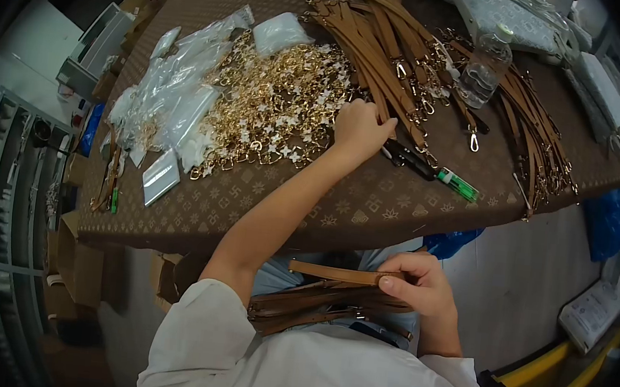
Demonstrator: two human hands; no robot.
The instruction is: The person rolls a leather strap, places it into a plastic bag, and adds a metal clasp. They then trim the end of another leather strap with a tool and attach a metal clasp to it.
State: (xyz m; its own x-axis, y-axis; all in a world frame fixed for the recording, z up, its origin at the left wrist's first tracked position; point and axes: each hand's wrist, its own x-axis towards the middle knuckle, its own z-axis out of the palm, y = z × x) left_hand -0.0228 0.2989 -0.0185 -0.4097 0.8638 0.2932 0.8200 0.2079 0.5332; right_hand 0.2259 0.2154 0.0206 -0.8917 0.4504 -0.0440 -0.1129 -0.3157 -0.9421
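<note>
My left hand (361, 131) reaches onto the table, its fingers closed at the edge of a heap of gold chains with pale flower charms (281, 105). Whatever it grips there is hidden. Black-handled tools (407, 158) lie just right of it, next to a green-ended pen-like item (458, 184). Above my lap, my right hand (425, 281) pinches a tan leather strap (332, 272) between thumb and fingers. More brown straps (314, 304) rest across my lap below it. A bundle of tan straps with gold clasps (372, 50) lies beyond my left hand.
Clear plastic bags (187, 70) lie left of the chains, with a small clear packet (161, 177) near the front. A water bottle (486, 69) stands between strap bundles. Further straps (533, 125) hang toward the right edge. The patterned brown tablecloth (308, 216) covers the table.
</note>
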